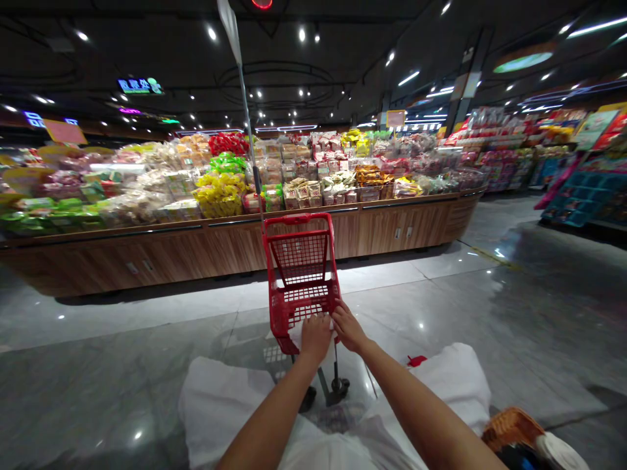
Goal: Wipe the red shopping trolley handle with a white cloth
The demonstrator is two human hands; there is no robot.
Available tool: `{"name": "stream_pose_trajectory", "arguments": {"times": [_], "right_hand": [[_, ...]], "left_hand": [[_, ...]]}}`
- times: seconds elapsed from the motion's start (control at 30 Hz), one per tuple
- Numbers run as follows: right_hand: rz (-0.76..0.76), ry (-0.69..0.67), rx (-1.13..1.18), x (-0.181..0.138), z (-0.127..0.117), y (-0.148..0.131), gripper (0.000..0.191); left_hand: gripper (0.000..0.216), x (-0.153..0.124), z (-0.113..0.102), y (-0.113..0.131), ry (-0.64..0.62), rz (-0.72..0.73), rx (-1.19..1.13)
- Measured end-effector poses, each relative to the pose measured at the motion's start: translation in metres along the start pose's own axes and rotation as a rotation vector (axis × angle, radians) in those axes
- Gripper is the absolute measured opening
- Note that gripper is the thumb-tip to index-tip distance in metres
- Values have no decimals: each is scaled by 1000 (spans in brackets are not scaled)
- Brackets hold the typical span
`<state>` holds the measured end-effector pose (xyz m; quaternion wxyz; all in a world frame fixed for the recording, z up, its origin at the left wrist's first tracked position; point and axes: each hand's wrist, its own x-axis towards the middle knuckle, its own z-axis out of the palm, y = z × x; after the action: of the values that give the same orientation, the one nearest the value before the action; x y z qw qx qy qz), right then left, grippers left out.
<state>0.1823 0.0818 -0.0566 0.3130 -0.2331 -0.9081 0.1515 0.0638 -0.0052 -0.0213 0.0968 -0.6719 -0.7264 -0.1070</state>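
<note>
A small red shopping cart point(300, 274) stands on the shiny floor right in front of me, its basket empty as far as I can see. A thin pole with a flag point(243, 98) rises from it. My left hand point(316, 336) is closed over a white cloth or paper point(298, 334) at the cart's near rim. My right hand point(349, 326) rests beside it on the same rim, fingers curled on the edge. Both forearms reach forward from the bottom of the view.
A long wooden display counter point(235, 245) piled with packaged snacks point(220, 189) runs across ahead of the cart. More shelves of goods point(494, 150) stand at the right. A woven basket point(512, 427) sits at the lower right. Grey tiled floor point(441, 307) stretches around.
</note>
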Motion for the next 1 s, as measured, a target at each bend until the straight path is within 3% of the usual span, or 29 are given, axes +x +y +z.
{"name": "stream_pose_trajectory", "arguments": {"times": [0.1, 0.27, 0.37, 0.43, 0.63, 0.73, 0.8, 1.0], "right_hand": [[-20, -15, -10, -1, -6, 4, 26], [7, -21, -13, -2, -19, 13, 31], [15, 4, 2, -4, -21, 12, 31], [21, 29, 8, -5, -19, 10, 32], [31, 72, 41, -9, -13, 1, 30], [10, 65, 67, -10, -15, 4, 30], [9, 51, 86, -9, -19, 9, 30], [81, 113, 158, -8, -25, 16, 36]], "left_hand": [[15, -3, 0, -7, 29, 36, 1], [19, -31, -11, -79, 127, 106, 41], [29, -37, -14, -97, 129, 165, 35], [27, -33, -10, -84, 120, 142, 21], [27, -4, 7, 2, 73, 35, -11], [27, 0, 9, 8, 50, 79, 23], [32, -6, 6, -12, 40, 151, 49], [39, -30, -6, -108, 132, 377, 95]]}}
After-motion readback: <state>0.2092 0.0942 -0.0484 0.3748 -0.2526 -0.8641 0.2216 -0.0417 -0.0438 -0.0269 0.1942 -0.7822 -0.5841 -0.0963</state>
